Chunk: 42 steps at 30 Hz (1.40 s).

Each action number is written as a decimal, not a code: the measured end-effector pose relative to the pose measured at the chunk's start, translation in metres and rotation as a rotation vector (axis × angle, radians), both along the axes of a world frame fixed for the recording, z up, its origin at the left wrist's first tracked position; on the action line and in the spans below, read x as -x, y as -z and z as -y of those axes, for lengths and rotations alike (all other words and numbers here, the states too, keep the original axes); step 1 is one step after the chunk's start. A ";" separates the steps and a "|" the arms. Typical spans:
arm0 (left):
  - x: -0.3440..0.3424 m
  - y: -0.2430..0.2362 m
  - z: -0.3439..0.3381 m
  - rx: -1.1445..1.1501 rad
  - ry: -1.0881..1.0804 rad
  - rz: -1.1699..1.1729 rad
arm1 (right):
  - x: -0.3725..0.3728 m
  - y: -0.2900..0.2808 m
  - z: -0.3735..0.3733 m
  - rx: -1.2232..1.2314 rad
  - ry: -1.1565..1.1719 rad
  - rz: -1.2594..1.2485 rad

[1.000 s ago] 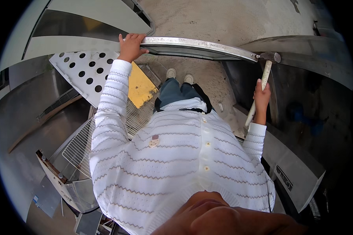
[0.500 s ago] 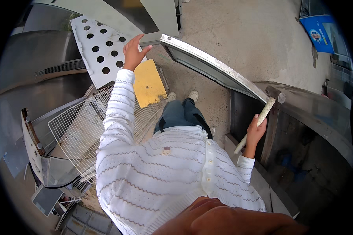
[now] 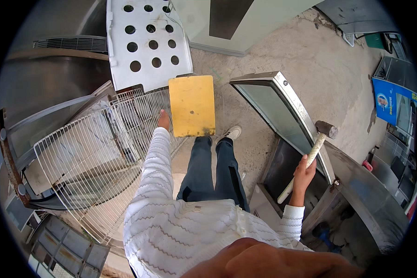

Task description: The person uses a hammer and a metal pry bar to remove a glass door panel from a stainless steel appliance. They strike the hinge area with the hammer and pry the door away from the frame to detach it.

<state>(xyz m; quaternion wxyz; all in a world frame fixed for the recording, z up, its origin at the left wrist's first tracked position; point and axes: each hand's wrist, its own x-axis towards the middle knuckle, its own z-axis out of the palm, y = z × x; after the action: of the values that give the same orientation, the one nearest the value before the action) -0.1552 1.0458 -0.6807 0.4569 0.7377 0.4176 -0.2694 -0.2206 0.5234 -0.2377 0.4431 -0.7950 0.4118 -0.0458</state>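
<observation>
A hammer with a pale handle is held at the right, its dark head turned to the far side and its butt to the near left. The right grip is closed around the handle about midway along; the hold seems chosen so that the head's weight is balanced and kept under control, with the butt left free. Behind it a glazed door in a metal frame is seen at a slant, its near end at the edge of a metal cabinet, by which it is probably supported. The hammer is seen across the frame; whether the two touch cannot be told.

To the left, the left grip is seen just beside a yellow panel, above a wire rack. Its fingers are mostly hidden, so whether anything is held or touched cannot be told. The rack is laid at an angle, and the yellow panel is set by its far right end. Beyond them a white panel with round holes is placed, seemingly propped among the other parts to save floor space. At the far right a blue board is seen.
</observation>
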 end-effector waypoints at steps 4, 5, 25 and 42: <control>0.003 0.047 0.003 0.212 -0.044 -0.034 | -0.011 0.022 -0.007 0.045 0.035 0.014; 0.001 0.048 0.004 0.274 -0.063 -0.046 | -0.013 0.024 -0.010 0.076 0.028 0.015; -0.062 -0.039 0.153 0.019 0.124 0.109 | -0.015 0.026 -0.005 0.286 -0.054 -0.199; -0.145 -0.306 0.074 0.057 0.062 0.441 | 0.006 -0.015 0.011 0.254 -0.208 -0.227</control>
<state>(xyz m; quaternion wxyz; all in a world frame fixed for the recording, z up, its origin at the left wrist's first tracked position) -0.0100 0.9716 -0.3750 0.5495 0.7779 0.2771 -0.1272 -0.2271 0.5126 -0.2224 0.2923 -0.8829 0.3653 0.0385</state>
